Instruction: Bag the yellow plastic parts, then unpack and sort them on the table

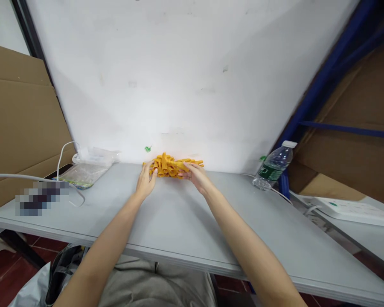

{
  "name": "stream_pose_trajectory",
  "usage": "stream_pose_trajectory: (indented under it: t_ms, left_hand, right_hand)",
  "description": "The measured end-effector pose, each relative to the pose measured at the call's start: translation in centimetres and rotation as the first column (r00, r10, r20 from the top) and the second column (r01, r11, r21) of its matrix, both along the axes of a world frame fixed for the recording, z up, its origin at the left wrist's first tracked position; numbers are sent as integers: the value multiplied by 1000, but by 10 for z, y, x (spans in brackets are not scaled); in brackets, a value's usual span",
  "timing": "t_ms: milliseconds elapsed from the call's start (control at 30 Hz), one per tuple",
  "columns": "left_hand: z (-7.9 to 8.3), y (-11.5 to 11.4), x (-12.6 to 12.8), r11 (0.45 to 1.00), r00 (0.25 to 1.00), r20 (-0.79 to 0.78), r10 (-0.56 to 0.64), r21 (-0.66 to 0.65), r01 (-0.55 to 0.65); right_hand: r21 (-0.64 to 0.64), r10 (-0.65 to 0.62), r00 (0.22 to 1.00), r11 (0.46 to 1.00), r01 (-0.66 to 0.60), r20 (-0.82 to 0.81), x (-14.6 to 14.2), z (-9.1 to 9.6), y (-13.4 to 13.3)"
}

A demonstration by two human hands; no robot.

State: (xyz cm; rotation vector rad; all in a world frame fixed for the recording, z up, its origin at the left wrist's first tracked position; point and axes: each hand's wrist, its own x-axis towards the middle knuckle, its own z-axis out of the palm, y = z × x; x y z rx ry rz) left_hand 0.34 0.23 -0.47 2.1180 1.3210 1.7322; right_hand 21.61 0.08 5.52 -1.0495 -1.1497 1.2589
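Note:
A pile of yellow plastic toy hammers (172, 172) lies on the grey table against the white panel, their round heads mostly at the left and handles toward the right. On top rests one yellow toy hammer (164, 163), its head upright and its handle pointing right. My right hand (195, 174) has its fingers closed around the handle end of that top hammer. At the pile's left end, my left hand (146, 178) is beside the heads, thumb and fingers apart, touching or nearly touching them. Some hammers are hidden behind others and my fingers.
A clear water bottle (273, 167) leans at the right near a blue metal post (284, 183). Plastic packets (88, 172) and a white cable (61, 157) lie at the left. A cardboard sheet (22, 123) stands far left; a white power strip (355, 211) is far right.

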Motion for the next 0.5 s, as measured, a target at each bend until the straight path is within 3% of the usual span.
stream_pose_trajectory:
  t_ms: [100,167,267,333,400,500]
  left_hand:
    - [-5,3,0,999,999,25,26,-26,-25]
    - [-7,5,0,998,999,20,36,-43,-35]
    - [-9,6,-1,996,998,28,48,-79,-45]
    - [-9,7,-1,994,998,39,56,-100,-52]
    - [-9,7,-1,992,997,45,63,-110,-57]
    - [-7,6,-1,991,998,40,57,-124,-52]
  right_hand:
    - [206,-187,974,966,158,130,-7,8,16]
    - [379,-323,918,899,221,231,-15,8,29]
    - [631,-506,791,749,204,345,-31,0,48]
    - [701,-568,689,703,122,450,-41,-10,56]
    - [669,-565,541,743,6,623,-49,-20,59]
    - [525,-485,258,843,-116,835,-58,-31,57]
